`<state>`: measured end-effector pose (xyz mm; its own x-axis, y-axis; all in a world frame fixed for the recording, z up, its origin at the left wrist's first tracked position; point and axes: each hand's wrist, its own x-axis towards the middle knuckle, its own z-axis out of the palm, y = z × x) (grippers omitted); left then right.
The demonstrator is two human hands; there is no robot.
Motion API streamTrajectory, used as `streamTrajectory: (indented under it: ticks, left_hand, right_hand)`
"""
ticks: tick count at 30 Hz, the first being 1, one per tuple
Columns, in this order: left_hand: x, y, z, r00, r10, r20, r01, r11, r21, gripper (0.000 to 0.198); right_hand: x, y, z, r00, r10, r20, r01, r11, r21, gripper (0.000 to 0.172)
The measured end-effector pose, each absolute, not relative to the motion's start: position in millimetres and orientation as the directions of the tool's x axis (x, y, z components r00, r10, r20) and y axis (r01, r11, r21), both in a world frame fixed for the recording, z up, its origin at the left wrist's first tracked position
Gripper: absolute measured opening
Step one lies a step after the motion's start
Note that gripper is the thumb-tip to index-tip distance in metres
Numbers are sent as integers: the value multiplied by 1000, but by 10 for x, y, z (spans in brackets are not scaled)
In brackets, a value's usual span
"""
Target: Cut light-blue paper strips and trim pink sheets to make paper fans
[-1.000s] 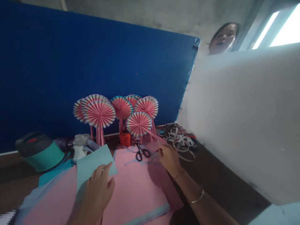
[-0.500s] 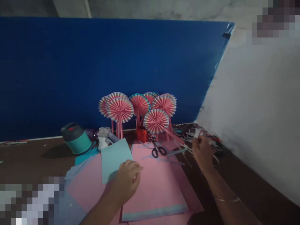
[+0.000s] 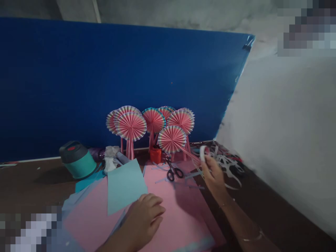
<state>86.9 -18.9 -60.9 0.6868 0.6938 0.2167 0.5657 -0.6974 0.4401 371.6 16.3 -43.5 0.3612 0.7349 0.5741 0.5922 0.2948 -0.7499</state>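
In my right hand (image 3: 215, 175) is a roll of white tape (image 3: 202, 154), gripped at its edge between thumb and fingers and raised above the table. My left hand (image 3: 147, 218) rests over the pink paper sheets (image 3: 181, 206), its fingers loosely bent and a little apart, with nothing seen in them. A light blue sheet (image 3: 126, 187) lies just beyond that hand. Dark-handled scissors (image 3: 173, 172) lie on the pink paper between the hands, among thin paper strips.
Several round pleated paper fans (image 3: 131, 126) stand against the blue board (image 3: 118, 70). A red roll (image 3: 155, 155) sits among them. A teal and dark grey container (image 3: 78, 159) tilts at the left. White strips (image 3: 228, 164) lie tangled by the right wall (image 3: 283, 140).
My right hand has brought the white tape roll leftward, away from the tangled strips. My left hand has shifted slightly nearer to me, and the view has moved a little.
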Motion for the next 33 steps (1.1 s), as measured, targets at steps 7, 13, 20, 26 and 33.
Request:
streamTrajectory:
  ticks: [7, 13, 20, 26, 33]
  left_hand:
    - [882, -129, -721, 467, 785, 407, 605, -619, 501, 44]
    - [890, -156, -820, 440, 810, 388, 631, -586, 509, 57]
    - [913, -161, -759, 418, 791, 446, 527, -612, 590, 41]
    - [939, -144, -748, 219, 894, 391, 456, -448, 769, 16]
    - [892, -79, -609, 88, 920, 382, 499, -373, 782, 19]
  right_hand:
    - [3145, -45, -548, -219, 826, 519, 710, 500, -496, 15]
    - [2952, -113, -601, -411, 745, 525, 663, 640, -389, 13]
    - [2929, -117, -648, -463, 701, 543, 686, 671, -281, 11]
    - [2928, -107, -647, -534, 664, 523, 711, 687, -147, 21]
    - [2985, -119, -516, -485, 684, 545, 734, 657, -172, 17]
